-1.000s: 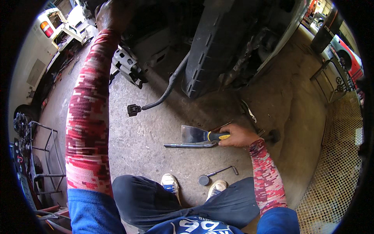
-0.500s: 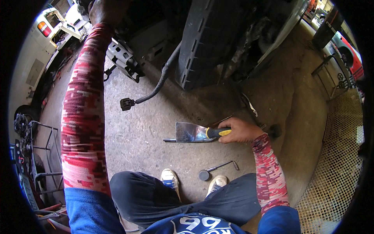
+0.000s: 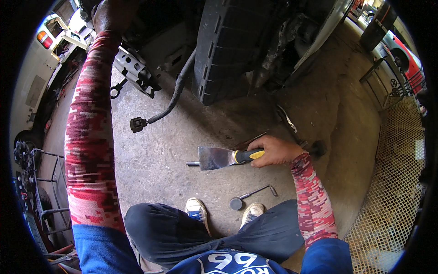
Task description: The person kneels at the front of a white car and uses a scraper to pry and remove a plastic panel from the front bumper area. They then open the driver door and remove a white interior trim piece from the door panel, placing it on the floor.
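- A scraper (image 3: pixel 215 158) sits in the right hand (image 3: pixel 276 150), above the concrete floor (image 3: pixel 150 178); its broad steel blade is smudged and shiny, flaring toward a squared edge, and its handle is black with yellow patches.
- The right fingers are wrapped round that handle, thumb on the near side; the blade points left, level with the ground or nearly so.
- The left hand (image 3: pixel 112 16) is up in deep shadow by the vehicle; I can't tell whether its fingers grip anything.
- I count one scraper, one metal rod (image 3: pixel 192 163), one round-headed tool (image 3: pixel 236 203) with a bent shaft, one sleeved cable (image 3: pixel 175 93) ending in one black connector (image 3: pixel 138 124), and two white shoes (image 3: pixel 196 211) with blue laces.
- The round-headed tool lies in front of the shoes, near both.
- A second ago the rod showed along most of its length below the blade; now the blade covers its middle, with the left end poking out.
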